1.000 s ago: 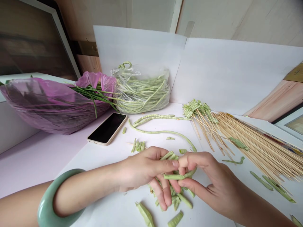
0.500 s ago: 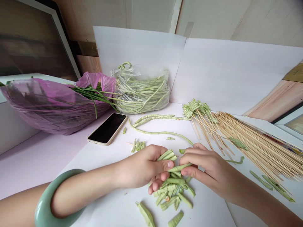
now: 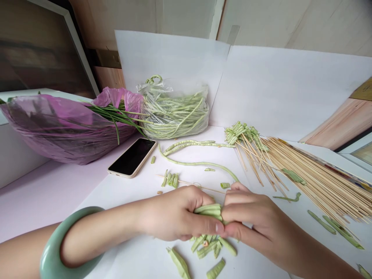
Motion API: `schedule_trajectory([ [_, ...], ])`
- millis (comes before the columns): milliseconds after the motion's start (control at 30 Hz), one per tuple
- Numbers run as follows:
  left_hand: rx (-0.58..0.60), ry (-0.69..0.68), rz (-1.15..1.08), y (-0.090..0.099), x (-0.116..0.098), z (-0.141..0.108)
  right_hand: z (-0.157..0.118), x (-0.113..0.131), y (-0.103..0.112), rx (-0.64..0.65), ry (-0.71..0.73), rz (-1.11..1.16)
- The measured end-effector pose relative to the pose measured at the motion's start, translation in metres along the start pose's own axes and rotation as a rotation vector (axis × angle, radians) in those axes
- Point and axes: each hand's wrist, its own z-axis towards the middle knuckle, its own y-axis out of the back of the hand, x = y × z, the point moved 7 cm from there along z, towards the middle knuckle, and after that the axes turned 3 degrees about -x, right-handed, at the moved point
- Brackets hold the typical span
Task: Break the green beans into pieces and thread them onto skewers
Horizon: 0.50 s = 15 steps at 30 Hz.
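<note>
While both hands meet low over the paper-covered desk (image 3: 116,217), the left hand (image 3: 174,213), a jade bangle (image 3: 55,248) on its wrist, and the right hand (image 3: 255,219) press a bundle of cut long beans (image 3: 207,211) between them, fingers (image 3: 235,197) curled shut around it. Loose bean pieces (image 3: 206,248) lie just below, a bamboo skewer (image 3: 192,184) lies just beyond, and open paper stretches left toward a phone (image 3: 132,157).
</note>
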Motion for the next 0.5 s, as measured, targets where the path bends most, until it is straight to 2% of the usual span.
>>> schedule_trajectory([
  [133, 0.378, -0.116, 0.031, -0.029, -0.015, -0.011, -0.004, 0.017, -0.001, 0.11, 0.045, 0.241],
  [167, 0.445, -0.153, 0.025, -0.035, -0.018, -0.014, -0.004, 0.017, 0.001, 0.103, 0.048, 0.268],
  [233, 0.475, -0.2, 0.026, -0.042, -0.021, -0.019, -0.001, 0.012, 0.007, 0.059, 0.02, 0.313],
  [333, 0.343, -0.148, 0.002, -0.038, -0.018, -0.016, 0.002, -0.002, 0.016, -0.038, -0.069, 0.314],
  [433, 0.108, -0.028, -0.216, -0.02, -0.008, -0.007, 0.001, -0.013, 0.02, -0.113, -0.14, 0.275],
  [500, -0.026, -0.02, -0.376, -0.008, -0.002, -0.001, -0.002, -0.018, 0.021, -0.14, -0.168, 0.256],
])
